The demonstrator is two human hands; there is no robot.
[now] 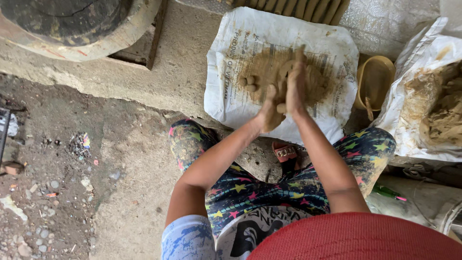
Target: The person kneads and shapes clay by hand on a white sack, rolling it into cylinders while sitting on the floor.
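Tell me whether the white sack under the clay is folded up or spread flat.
Spread flat: the white sack lies open on the concrete ledge, with small clay lumps resting on it.

Centre frame: left hand point(269, 113) and right hand point(295, 86) pressed around clay lump point(281, 108), above clay-smeared sack point(231, 62); bowl point(374, 82) right.

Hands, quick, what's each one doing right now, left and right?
Left hand: flat, pressed against a lump of clay between both palms.
Right hand: fingers straight, pressed on the same clay from the other side.
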